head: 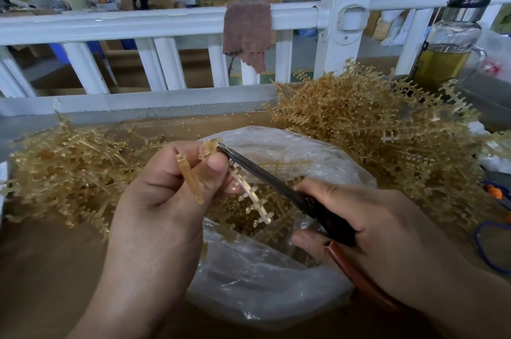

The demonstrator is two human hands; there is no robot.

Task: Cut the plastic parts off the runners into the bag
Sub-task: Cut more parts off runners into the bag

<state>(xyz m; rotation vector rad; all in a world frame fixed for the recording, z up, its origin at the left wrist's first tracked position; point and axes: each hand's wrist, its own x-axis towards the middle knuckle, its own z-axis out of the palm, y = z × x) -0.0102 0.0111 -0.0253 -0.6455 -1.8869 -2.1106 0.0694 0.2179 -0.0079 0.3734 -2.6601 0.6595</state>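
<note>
White railing [138, 24] fences the brown bench [55, 269]; left hand [163, 200] pinches a spiky amber runner [253, 196], right hand [387, 228] grips black scissors [265, 175], crinkly bag [262, 278] beneath both.

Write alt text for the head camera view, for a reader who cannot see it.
A left hand pinches an amber plastic runner over an open clear bag while the right hand holds black scissors with the tip at the runner's top. Heaps of runners lie on either side.

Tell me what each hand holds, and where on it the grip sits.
The left hand pinches a runner near its upper end. The right hand holds the scissors, its grip on the handles.
</note>
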